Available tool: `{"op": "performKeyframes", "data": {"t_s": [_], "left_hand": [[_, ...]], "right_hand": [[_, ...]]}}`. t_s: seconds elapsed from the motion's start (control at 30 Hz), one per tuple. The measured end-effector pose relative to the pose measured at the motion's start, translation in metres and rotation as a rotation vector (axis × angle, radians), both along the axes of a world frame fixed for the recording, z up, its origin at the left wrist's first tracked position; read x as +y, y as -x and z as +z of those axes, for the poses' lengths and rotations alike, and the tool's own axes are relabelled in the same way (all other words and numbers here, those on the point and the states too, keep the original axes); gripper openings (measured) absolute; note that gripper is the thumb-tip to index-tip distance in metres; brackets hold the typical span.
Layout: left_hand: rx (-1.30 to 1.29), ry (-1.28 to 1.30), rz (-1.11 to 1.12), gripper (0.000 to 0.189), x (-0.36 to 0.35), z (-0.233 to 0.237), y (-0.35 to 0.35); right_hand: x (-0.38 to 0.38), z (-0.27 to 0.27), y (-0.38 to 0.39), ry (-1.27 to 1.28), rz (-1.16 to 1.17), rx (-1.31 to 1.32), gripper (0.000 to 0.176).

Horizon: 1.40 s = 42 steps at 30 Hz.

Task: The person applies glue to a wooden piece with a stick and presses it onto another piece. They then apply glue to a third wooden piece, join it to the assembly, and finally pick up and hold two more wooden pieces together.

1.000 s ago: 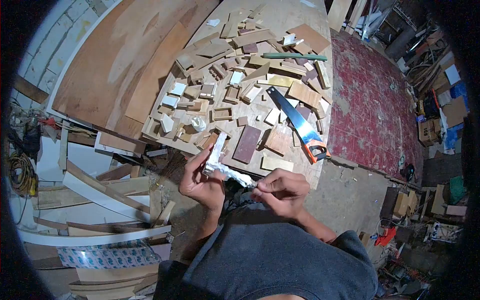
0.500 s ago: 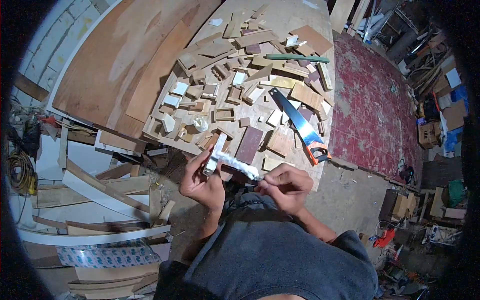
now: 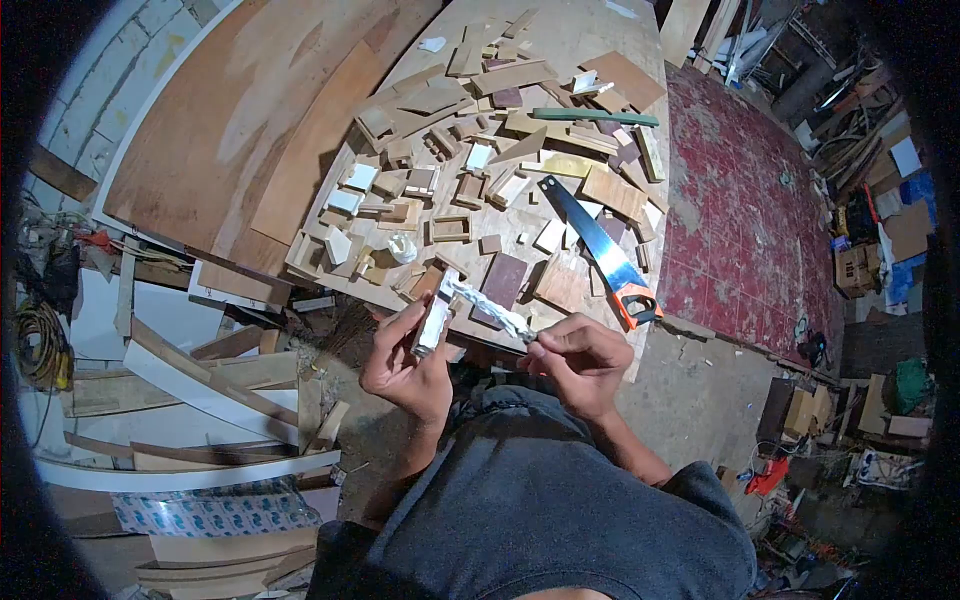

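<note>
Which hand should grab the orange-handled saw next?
The right hand, I think: the saw lies nearer it than the left hand, with the orange handle closest. But both hands look full.

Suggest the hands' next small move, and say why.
I would probably draw the strip along the block's white face: the right hand pinches the strip's near end, its white-coated far end seems to meet the block's far end, and the left hand holds the block.

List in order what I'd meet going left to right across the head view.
Cable coil → patterned strip → left hand → right hand → red surface → green item.
</note>
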<state>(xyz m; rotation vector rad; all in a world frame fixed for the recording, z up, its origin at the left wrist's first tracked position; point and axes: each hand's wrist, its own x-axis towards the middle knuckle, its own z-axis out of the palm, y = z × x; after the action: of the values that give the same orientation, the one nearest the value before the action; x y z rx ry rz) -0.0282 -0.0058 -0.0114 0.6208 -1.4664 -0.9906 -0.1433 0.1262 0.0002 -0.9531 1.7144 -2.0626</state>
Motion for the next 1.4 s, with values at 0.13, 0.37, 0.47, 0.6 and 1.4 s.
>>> {"op": "performKeyframes", "data": {"t_s": [0.13, 0.37, 0.47, 0.6, 1.4], "left_hand": [[0.047, -0.007, -0.034, 0.029, -0.003, -0.007, 0.000], [0.038, 0.020, -0.024, 0.031, 0.000, -0.003, 0.001], [0.017, 0.011, -0.021, 0.032, 0.001, -0.004, -0.001], [0.058, -0.011, -0.053, 0.030, 0.001, -0.001, 0.001], [0.028, 0.067, -0.002, 0.033, -0.001, -0.006, 0.008]], "right_hand": [[0.000, 0.003, -0.002, 0.103, 0.167, 0.158, 0.010], [0.000, -0.006, 0.003, 0.031, 0.001, -0.058, 0.010], [0.001, 0.000, 0.005, 0.043, 0.132, 0.077, 0.011], [0.005, 0.000, 0.007, 0.156, 0.202, 0.153, 0.010], [0.006, -0.011, 0.006, 0.170, 0.206, 0.155, 0.012]]}}
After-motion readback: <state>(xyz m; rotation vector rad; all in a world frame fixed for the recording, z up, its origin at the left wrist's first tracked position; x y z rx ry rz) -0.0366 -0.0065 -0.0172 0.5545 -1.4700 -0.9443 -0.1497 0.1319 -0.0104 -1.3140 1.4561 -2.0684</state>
